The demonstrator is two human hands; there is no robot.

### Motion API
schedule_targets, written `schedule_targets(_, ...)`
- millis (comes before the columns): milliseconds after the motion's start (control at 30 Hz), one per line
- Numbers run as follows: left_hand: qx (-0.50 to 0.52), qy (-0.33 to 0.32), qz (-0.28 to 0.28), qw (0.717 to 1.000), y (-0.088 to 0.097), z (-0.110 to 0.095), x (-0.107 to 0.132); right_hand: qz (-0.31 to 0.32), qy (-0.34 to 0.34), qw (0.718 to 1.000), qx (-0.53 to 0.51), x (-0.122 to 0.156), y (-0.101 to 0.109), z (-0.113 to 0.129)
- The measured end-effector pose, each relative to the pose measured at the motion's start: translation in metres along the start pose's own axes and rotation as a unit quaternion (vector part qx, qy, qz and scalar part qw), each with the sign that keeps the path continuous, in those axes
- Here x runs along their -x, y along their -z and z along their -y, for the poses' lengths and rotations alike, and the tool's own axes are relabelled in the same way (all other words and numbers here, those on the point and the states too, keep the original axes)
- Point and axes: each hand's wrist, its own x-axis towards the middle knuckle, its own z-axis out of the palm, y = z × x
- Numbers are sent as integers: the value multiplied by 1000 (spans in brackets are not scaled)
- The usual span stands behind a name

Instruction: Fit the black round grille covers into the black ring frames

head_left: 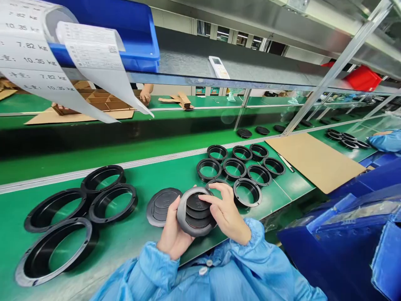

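My left hand (pixel 175 232) is closed around the left side of a round black air vent (pixel 200 221), which is tilted to show its ring and curved slats. With fingers spread, my right hand (pixel 227 211) lies over the vent's right side, and a fingertip touches the top slat. Just left of the held vent, another round vent (pixel 161 205) lies on the green bench with its slats flat. Behind my right hand stand several black rings (pixel 234 168), the nearest one (pixel 247 192) close to my knuckles.
Larger black rings (pixel 56 251) lie at the left. A cardboard sheet (pixel 313 159) and blue bins (pixel 338 242) are at the right. Overhead, a shelf carries a blue tray (pixel 138 62), label strips (pixel 97 54) and a remote control (pixel 218 67). Another person's hand (pixel 146 94) shows across the line.
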Motion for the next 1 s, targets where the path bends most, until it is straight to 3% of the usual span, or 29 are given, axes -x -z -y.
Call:
schedule_targets(267,-6,65,10,998,0,12,-10,33,-29,996,-80,2,3,-13)
schedule_targets(467,-28,49,46,997,-4,10,-19,-35,-101,976,-188,7,23,-20)
schedule_targets(667,-21,59,9,998,-12,10,-23,-40,-55,989,-129,18,24,-19)
schedule_targets(767,-15,55,-50,997,-18,10,-19,-15,41,999,2,27,11,-15)
schedule_targets(867,-12,57,-97,994,-23,10,-11,39,141,983,109,37,-1,-10)
schedule_targets(1000,-21,97,-108,989,-22,14,-2,53,86,990,98,38,1,-4)
